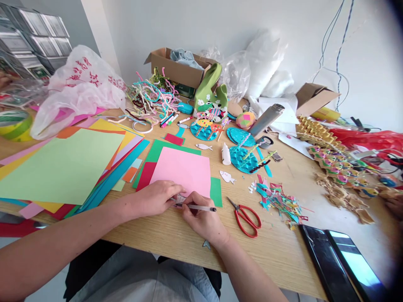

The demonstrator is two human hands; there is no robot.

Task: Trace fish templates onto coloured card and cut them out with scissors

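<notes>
My right hand (203, 218) is closed around a pen (201, 207) with a dark cap end, its tip pointing left. My left hand (160, 196) lies at the lower edge of a pink sheet (184, 167), fingers bent over a small white cutout (179, 199) with drawn lines. The fingers partly hide that cutout. Under the pink sheet lie green (216, 192) and red (146, 175) sheets. Red-handled scissors (247, 219) rest right of my right hand. Two fish cutouts (227, 176) (204, 147) lie beyond.
Coloured paper (59, 167) is stacked at left. Paper scraps (280, 201) and two phones (355, 264) lie at right. Behind stand a glue bottle (226, 154), blue discs (242, 158), a steel flask (266, 121) and pipe cleaners (151, 98). Another person's hand (393, 201) shows at the right edge.
</notes>
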